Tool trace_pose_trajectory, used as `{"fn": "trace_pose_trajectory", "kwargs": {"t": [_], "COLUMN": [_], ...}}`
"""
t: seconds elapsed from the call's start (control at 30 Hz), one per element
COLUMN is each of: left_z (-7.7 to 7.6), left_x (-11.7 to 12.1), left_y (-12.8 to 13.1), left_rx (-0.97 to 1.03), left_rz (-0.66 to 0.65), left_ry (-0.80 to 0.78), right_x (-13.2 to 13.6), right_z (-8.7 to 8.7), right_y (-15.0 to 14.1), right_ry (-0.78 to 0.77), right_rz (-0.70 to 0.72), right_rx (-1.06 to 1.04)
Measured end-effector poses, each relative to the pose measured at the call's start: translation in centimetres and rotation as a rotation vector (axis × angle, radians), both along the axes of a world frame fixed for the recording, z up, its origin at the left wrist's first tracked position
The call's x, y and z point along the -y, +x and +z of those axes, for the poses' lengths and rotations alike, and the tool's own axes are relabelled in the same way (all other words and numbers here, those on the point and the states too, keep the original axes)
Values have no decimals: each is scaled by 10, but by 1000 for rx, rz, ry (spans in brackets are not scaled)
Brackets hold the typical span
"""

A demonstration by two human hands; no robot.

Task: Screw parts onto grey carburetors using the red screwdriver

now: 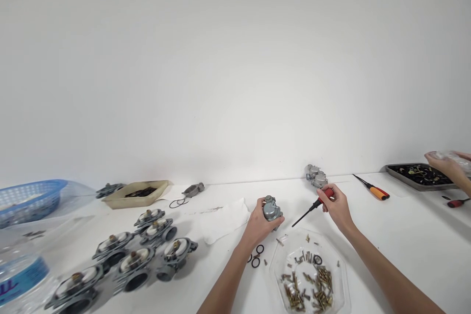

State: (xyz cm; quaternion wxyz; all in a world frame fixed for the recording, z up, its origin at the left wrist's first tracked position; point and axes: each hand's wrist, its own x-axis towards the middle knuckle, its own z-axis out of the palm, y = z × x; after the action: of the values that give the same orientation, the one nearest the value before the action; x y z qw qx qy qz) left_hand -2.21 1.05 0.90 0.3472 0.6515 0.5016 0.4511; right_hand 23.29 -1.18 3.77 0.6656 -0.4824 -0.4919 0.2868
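Observation:
My left hand (259,223) is closed around a small grey metal carburetor (271,210), holding it just above the white table. In my right hand (336,206) is a screwdriver (312,206) with a red and black handle; its dark shaft slants down to the left, and the tip is apart from the carburetor. Below both hands sits a clear plastic tray (274,279) with brass screws (294,294) and small metal pieces in it. Several black O-rings (256,262) lie left of the tray, beneath my left wrist.
Several open carburetor bodies (134,261) stand at left, near a bottle (22,274), a blue basket (47,201) and a beige tray (162,189). Finished-looking carburetors (316,176) and pliers (373,190) lie by the wall. Another person's hand (447,164) is beside a dark tray (405,179).

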Motion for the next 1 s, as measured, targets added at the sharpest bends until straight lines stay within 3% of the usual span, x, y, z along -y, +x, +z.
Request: {"fn": "trace_pose_trajectory", "kwargs": {"t": [0.33, 0.53, 0.83, 1.0], "left_z": [-7, -6, -2, 3], "left_x": [-9, -11, -17, -11], "left_y": [-12, -16, -33, -32], "left_rx": [47, 4, 61, -9], "left_rz": [-133, -124, -323, -222], "left_ry": [-72, -132, -167, -121], "right_x": [-3, -2, 0, 2], "right_z": [-3, -2, 4, 7], "right_y": [3, 2, 2, 1], "right_ry": [5, -10, 4, -11], "right_rz": [-5, 6, -78, -112], "right_rx": [15, 11, 34, 48]}}
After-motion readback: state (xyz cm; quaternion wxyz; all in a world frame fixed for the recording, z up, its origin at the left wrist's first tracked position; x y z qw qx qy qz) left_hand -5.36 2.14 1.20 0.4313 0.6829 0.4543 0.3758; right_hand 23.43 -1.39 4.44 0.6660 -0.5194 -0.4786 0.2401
